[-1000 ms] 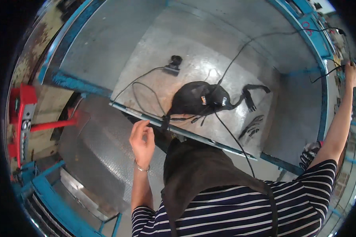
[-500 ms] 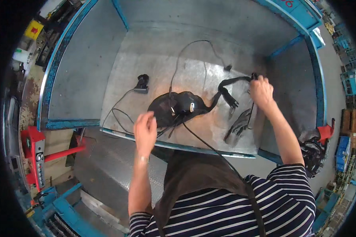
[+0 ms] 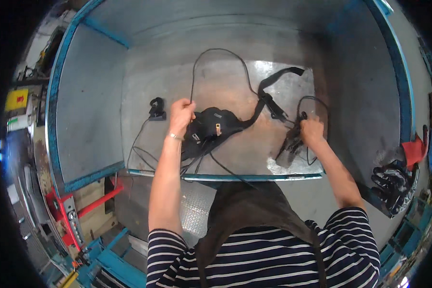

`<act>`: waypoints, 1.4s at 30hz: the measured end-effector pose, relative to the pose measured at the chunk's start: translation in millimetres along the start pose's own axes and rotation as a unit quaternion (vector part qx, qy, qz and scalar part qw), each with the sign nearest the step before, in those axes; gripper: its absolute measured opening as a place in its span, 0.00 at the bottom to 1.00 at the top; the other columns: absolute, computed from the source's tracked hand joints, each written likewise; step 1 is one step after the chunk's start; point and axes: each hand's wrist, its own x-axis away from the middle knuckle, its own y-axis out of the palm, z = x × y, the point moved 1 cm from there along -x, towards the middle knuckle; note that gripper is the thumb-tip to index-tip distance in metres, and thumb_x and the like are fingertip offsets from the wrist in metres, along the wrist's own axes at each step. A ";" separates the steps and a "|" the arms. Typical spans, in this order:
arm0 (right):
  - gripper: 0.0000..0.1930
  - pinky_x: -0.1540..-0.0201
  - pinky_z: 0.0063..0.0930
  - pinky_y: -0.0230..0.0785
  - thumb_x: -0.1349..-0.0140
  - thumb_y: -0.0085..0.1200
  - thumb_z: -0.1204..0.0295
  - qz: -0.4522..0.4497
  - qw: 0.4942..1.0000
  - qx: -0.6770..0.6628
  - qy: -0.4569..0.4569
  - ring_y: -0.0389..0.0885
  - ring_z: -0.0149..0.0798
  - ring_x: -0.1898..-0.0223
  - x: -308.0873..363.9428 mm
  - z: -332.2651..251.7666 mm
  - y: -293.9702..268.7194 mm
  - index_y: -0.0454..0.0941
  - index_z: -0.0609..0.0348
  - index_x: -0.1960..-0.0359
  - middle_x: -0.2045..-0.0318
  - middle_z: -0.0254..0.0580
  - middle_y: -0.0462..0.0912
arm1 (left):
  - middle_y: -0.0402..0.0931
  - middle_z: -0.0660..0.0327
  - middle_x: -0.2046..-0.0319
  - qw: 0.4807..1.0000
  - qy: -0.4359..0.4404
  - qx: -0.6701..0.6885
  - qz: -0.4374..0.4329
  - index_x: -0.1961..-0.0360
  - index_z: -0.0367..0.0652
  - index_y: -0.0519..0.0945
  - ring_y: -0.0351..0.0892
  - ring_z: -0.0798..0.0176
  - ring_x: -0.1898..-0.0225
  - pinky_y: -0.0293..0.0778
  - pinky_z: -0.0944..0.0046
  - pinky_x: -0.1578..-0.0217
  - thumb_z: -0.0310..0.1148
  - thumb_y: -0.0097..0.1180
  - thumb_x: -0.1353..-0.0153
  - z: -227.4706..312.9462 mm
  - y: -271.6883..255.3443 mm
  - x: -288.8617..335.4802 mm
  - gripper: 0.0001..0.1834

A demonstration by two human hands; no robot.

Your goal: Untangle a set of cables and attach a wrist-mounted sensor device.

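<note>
My left hand [image 3: 181, 117] is pinched on a thin black cable [image 3: 217, 49], which arches from the fingers over the metal floor of the box. Just right of that hand lies a black waist pouch [image 3: 228, 126] with metal zip pulls. Its strap [image 3: 271, 82] stretches to the right, a black buckle end [image 3: 275, 109] beside it. My right hand [image 3: 312, 130] is closed at a small dark piece with a cable loop by it; the fingers hide what it is. Beneath and beside this hand lies a dark crumpled cloth or glove [image 3: 288, 152].
A blue-framed metal box [image 3: 225, 175] surrounds the work on several sides. A small black device with a loop strap [image 3: 156, 109] lies at left, its cable trailing over the front edge. Black gloves with a red cuff [image 3: 398, 180] hang outside at right. A red frame [image 3: 72, 221] stands lower left.
My left hand has moved up and taken hold of the cable. My right hand has let go of the strap's far end and come down nearer to the dark cloth. The view has shifted slightly.
</note>
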 end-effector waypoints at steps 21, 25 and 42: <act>0.11 0.69 0.35 0.69 0.43 0.55 0.70 0.152 0.824 -0.545 -0.009 0.80 0.40 0.74 -112.1 -87.8 -36.4 0.78 0.68 0.71 0.79 0.46 0.80 | 0.70 0.65 0.76 0.957 0.149 0.214 -0.124 0.56 0.36 0.73 0.69 0.72 0.77 0.68 0.73 0.74 0.32 0.45 0.32 42.3 37.6 63.9 0.11; 0.11 0.77 0.21 0.65 0.40 0.54 0.70 -0.028 0.685 -0.725 -0.073 0.73 0.24 0.79 -85.8 -119.3 -82.5 0.79 0.66 0.75 0.82 0.32 0.77 | 0.74 0.63 0.73 0.964 0.123 0.172 -0.162 0.55 0.35 0.73 0.73 0.72 0.74 0.70 0.73 0.72 0.32 0.51 0.36 46.6 39.2 69.5 0.13; 0.41 0.74 0.23 0.65 0.47 0.62 0.65 -0.047 0.558 -0.827 -0.048 0.75 0.31 0.73 -97.6 -164.1 -183.4 0.55 0.71 0.36 0.68 0.47 0.81 | 0.71 0.64 0.74 0.950 0.203 -0.045 -0.234 0.63 0.38 0.70 0.71 0.69 0.69 0.69 0.69 0.64 0.25 0.43 0.39 42.9 65.2 76.8 0.05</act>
